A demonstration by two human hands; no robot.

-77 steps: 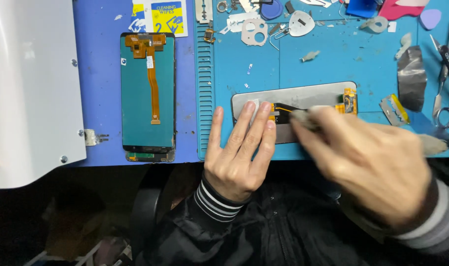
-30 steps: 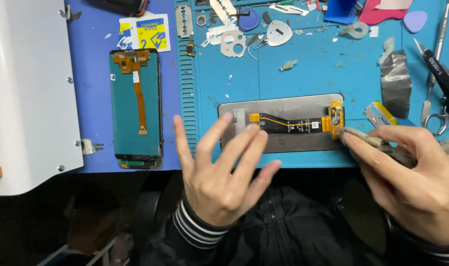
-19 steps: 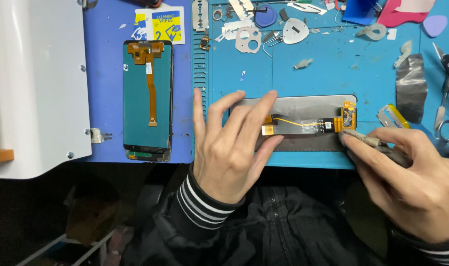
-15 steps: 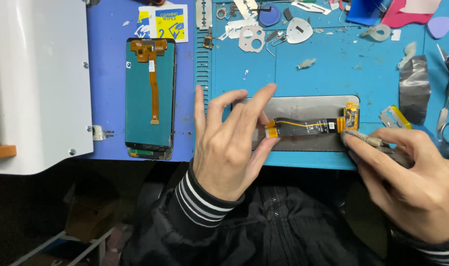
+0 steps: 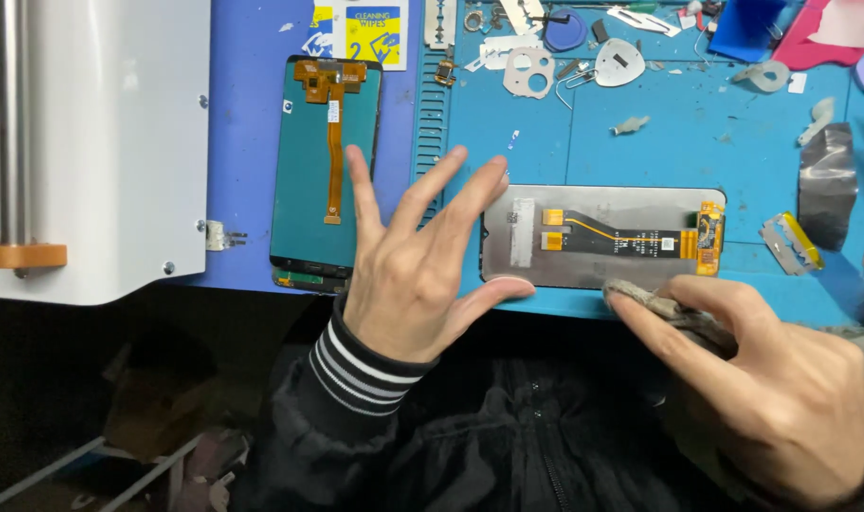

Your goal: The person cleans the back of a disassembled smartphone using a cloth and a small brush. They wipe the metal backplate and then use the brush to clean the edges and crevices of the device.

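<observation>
Fingers (image 5: 451,185) of the left hand (image 5: 408,275) are spread wide and lifted, gripping nothing; only the thumb tip reaches the near left corner of the silver display panel (image 5: 602,237), apparently to keep it from sliding. Across from it, the right hand (image 5: 773,389) has its fingers closed on a grey wiping cloth (image 5: 664,308), pressed against the panel's near edge, which looks like the working contact, so the panel sits between a steadying thumb and a rubbing cloth.

That panel lies back-up on the teal repair mat (image 5: 640,152), close to the desk's near edge, long side toward the person. Its back is a dull silver, with a black and orange flex cable (image 5: 631,237) running across the middle to an orange connector at the right end.

A second screen with a teal back (image 5: 309,180) and its own orange ribbon lies apart on the left, on the blue desk (image 5: 252,114), beside a white machine (image 5: 100,142). A razor blade (image 5: 790,242) and small metal scraps lie on the mat.
</observation>
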